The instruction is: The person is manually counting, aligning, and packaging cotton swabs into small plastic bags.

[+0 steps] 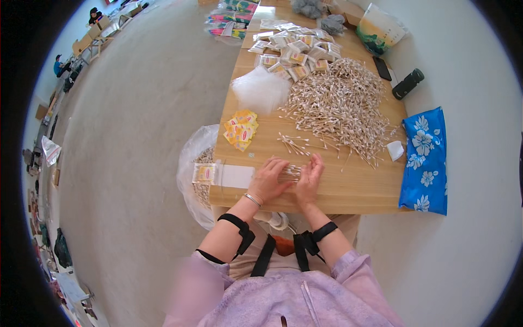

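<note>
Head view: swab bunch (293, 173) on the table (348, 196), close to the near edge, between the two hands. Long axis of the bunch appears to run roughly left to right, hand to hand; some white tips show in the gap, outer ends hidden by fingers.

Left hand (268, 177): back upward, fingers bent and pointing away from the person, at the left side of the bunch. Right hand (309, 177): fingers slightly curled, pointing away, at the right side. Hands near each other but apart, bunch spanning the gap. Cannot tell whether either is clamped on the swabs or only resting against them.

Left of the left hand: white card (239, 176), flat, long axis left to right. Next to it, a swab pack (205, 174) at the table's left edge, above a clear bag (188, 182) of swabs; sticks in the pack point away from the person.

Beyond the hands: loose swabs (294, 144), fanned, mixed directions; large swab heap (343, 103), no common direction; yellow labels (241, 129) to the left.
</note>
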